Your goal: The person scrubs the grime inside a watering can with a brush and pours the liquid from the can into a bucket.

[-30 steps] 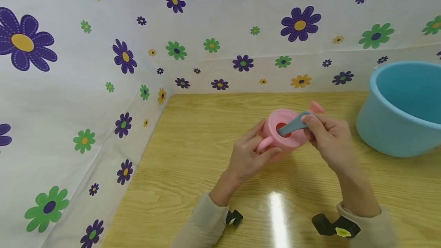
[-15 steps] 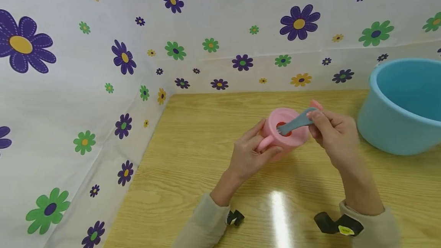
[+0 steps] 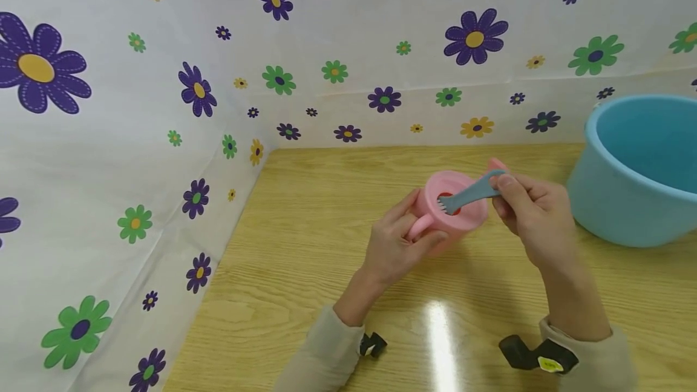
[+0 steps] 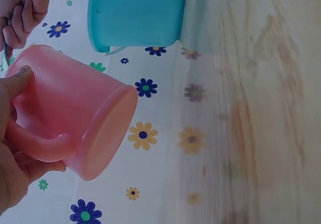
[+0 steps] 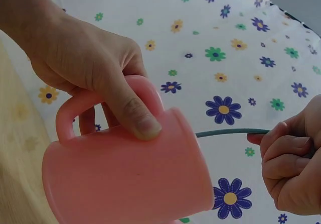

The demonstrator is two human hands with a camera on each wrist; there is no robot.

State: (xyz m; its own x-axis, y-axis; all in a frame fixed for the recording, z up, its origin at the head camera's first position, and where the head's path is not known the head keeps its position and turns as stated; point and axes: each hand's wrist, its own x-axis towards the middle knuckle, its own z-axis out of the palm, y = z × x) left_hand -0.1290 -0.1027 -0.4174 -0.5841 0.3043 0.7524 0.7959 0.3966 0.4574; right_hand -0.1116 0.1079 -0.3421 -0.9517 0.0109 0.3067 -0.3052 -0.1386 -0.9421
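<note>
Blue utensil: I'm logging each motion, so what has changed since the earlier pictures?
The right hand moved slightly rightward, drawing the blue utensil outward; its toothed end shows more clearly. Nothing was taken or released; the left hand still grips the pink container in place.

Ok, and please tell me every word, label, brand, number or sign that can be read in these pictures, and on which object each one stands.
Nothing can be read.
Small yellow label on the black right-wrist device: dark marks, too small and blurred to read.
Pink plastic-looking container with a looped handle, grey-blue forked utensil, light-blue rounded bucket and white sheet printed with flowers: no lettering visible.
</note>
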